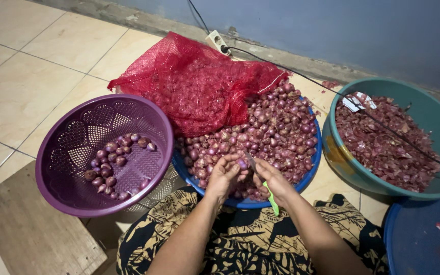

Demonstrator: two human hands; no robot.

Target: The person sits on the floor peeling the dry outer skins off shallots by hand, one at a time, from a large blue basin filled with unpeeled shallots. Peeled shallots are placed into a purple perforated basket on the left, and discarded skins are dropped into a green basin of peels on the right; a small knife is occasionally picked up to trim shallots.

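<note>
Left hand (225,174) pinched one shallot (242,164); right hand (272,179) gripped a knife (270,197) against it. Few peeled ones sat in the basket (67,153) (big heap in the basin (315,153) remained), so early on.

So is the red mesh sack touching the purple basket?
Apart. The head view shows bare floor tile between the sack's lower left corner and the basket's rim.

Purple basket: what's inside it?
The purple basket holds a small cluster of peeled shallots low on its perforated floor; the rest of the floor shows bare. The floor tiles directly beneath the basket are covered, and its near rim hides what lies under that edge.
</note>
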